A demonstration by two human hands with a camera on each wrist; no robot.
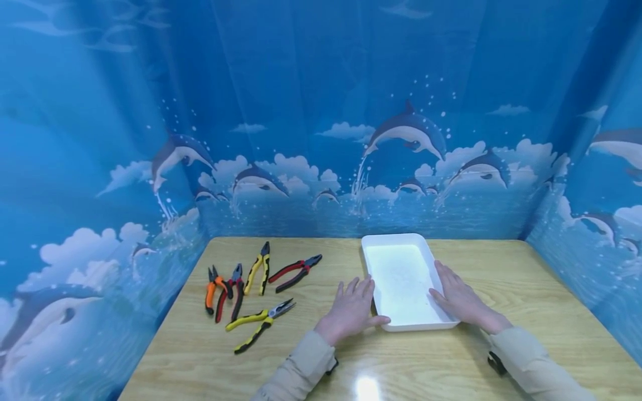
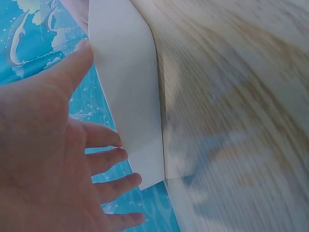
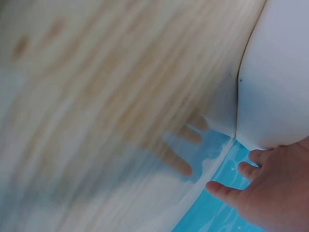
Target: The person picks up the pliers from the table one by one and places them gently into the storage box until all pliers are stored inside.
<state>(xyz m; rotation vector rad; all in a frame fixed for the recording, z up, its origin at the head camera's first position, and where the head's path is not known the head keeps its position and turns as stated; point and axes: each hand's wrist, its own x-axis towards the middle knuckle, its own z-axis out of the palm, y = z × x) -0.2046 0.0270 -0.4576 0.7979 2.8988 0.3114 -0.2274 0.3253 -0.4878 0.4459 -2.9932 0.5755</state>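
A shallow white rectangular tray [image 1: 405, 278] lies on the table between my two hands. My left hand [image 1: 348, 312] is at its left side, fingers spread, the thumb at the near left corner. In the left wrist view the fingertips lie along the tray's outer wall [image 2: 128, 92] and the thumb reaches its rim. On the opposite side, my right hand [image 1: 463, 301] rests against the right edge with straight fingers, its thumb over the rim. The right wrist view shows several fingers of that hand beside the white wall [image 3: 275, 87]; its thumb is hidden there.
Several pliers lie on the left of the table [image 1: 175, 356]: orange ones [image 1: 210, 294], two red-and-black pairs [image 1: 236, 274] [image 1: 305, 265], yellow-and-black ones [image 1: 265, 254] and yellow-and-black long-nose pliers [image 1: 271, 314]. A blue dolphin-print curtain [image 1: 321, 111] hangs behind the table and along both sides.
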